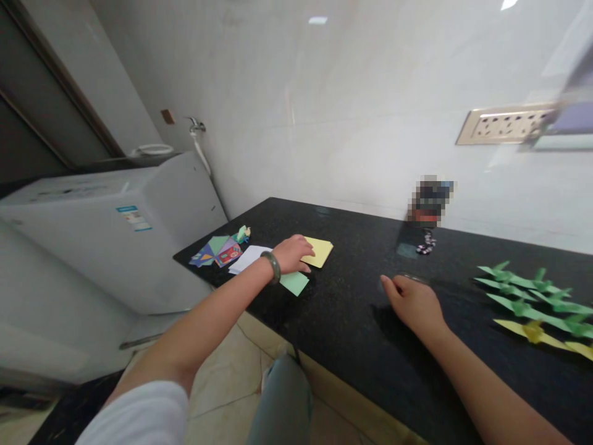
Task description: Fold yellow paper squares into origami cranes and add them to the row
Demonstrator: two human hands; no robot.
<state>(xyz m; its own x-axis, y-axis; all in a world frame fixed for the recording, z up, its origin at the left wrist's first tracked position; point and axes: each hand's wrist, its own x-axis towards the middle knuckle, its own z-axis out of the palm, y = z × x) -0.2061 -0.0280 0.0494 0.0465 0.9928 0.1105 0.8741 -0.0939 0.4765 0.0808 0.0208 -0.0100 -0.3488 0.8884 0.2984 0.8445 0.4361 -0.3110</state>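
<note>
My left hand [291, 253], with a bangle on its wrist, reaches over sheets of paper on the dark countertop. Its fingers and thumb are apart, with the fingertips at the edge of a stack of yellow paper [319, 253]. Light green paper [295, 283] lies under the thumb side, and white paper [250, 258] lies by the wrist. My right hand [414, 303] is closed above the counter, its fingers curled under. A thin, glinting object [414, 279] shows behind its knuckles; what the fingers hold is hidden. Folded green paper cranes [519, 296] and yellow ones [532, 332] stand in rows at right.
Patterned paper [217, 250] and a small figurine [242, 234] lie at the counter's [343, 309] left end. A blurred-out upright object [430, 201] leans against the wall, with a beaded strap [427, 241] below it. A white washing machine [162, 204] stands at left.
</note>
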